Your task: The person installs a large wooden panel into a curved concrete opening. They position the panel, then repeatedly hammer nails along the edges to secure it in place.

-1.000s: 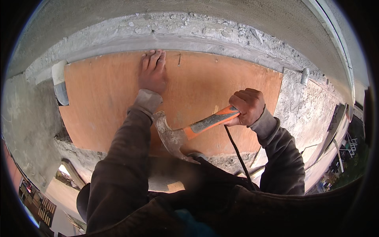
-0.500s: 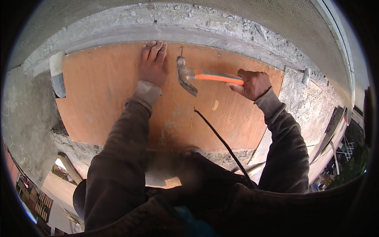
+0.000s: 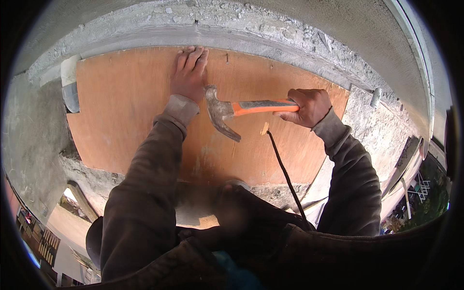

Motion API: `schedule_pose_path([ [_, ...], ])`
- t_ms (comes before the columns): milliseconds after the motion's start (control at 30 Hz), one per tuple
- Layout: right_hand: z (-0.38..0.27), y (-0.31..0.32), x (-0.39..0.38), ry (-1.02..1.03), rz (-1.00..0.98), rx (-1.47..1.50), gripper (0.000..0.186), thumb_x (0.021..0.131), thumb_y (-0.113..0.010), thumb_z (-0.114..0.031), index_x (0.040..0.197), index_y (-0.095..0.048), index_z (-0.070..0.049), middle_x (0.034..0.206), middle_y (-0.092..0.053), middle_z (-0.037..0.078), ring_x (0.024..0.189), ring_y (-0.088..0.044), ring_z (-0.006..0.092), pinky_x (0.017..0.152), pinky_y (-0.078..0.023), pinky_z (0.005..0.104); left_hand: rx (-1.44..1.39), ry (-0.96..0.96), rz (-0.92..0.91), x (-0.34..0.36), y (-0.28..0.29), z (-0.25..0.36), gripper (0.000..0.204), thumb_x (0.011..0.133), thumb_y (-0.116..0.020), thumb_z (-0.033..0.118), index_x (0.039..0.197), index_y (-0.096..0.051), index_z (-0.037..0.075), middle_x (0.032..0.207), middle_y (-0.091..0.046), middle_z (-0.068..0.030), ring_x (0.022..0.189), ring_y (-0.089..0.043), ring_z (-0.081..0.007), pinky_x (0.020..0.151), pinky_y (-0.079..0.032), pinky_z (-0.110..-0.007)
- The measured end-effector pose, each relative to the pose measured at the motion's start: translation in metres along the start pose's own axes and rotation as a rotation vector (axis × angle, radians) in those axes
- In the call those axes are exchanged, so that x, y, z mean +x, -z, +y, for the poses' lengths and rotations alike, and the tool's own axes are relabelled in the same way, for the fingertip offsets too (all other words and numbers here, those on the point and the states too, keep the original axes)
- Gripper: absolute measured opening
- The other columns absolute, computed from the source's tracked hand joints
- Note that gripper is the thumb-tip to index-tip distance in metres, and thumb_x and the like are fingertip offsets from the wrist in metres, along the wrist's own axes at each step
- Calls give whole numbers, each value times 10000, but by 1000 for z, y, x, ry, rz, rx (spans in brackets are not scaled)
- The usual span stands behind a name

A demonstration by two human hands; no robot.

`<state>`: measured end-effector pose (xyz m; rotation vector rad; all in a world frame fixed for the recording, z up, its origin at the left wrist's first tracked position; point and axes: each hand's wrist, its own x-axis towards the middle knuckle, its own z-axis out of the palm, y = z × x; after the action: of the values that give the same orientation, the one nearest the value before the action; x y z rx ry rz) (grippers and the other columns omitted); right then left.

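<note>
My right hand (image 3: 311, 107) is wrapped all the way around the far end of the handle of the hammer (image 3: 258, 105), with no gap that I can see. From that grip the hammer sticks out to the left, so its head is over the middle of the board (image 3: 130, 111), just below and to the right of my left hand (image 3: 190, 72). I can't tell if the head touches the wood. My left hand lies flat with its fingers a bit spread, holding nothing, and its fingertips reach the board's far edge. I count two hands, one hammer and one board. One nail (image 3: 227, 58) is near that far edge, just right of my left hand. One black cord (image 3: 283, 167) runs up over the near edge, below the hammer. One short pipe (image 3: 376, 97) is just past the board's far right corner.
</note>
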<state>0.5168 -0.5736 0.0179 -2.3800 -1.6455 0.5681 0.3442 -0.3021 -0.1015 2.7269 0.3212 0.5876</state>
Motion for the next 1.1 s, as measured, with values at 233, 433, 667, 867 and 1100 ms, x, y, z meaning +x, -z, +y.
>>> schedule_pose_path([
  [233,41,-15,20,-175,-104,-228,549,659,-767,-612,738,-582,-102,612,-554,37,547,-583,255,505,-433,394,13,-2,19,1,-2,-2,386,845,-592,20,1229,-626,29,1249,-601,-99,1234,-516,-325,1054,-413,-487],
  [433,4,19,6,315,-13,167,521,750,-734,-598,781,-622,-91,648,-623,75,616,-644,293,544,-488,404,20,17,2,3,3,-1,370,860,-586,20,1227,-628,30,1255,-600,-99,1229,-518,-326,1058,-407,-491],
  [667,35,8,26,-109,-269,-164,517,783,-691,-616,873,-649,-109,686,-660,82,639,-664,297,570,-514,399,32,1,-9,2,-3,-3,382,855,-588,22,1236,-616,24,1260,-593,-107,1225,-515,-332,1063,-403,-488],
  [867,33,16,24,414,35,303,507,701,-786,-578,765,-622,-103,651,-607,78,579,-608,286,530,-459,407,6,10,-3,6,6,1,403,848,-596,27,1251,-613,30,1242,-598,-96,1226,-515,-327,1063,-405,-482],
  [1100,18,0,17,128,-50,68,450,733,-772,-539,799,-643,-113,668,-628,60,621,-640,288,561,-492,406,6,25,-15,0,4,3,417,831,-615,20,1248,-615,28,1247,-593,-94,1219,-516,-332,1067,-404,-482],
])
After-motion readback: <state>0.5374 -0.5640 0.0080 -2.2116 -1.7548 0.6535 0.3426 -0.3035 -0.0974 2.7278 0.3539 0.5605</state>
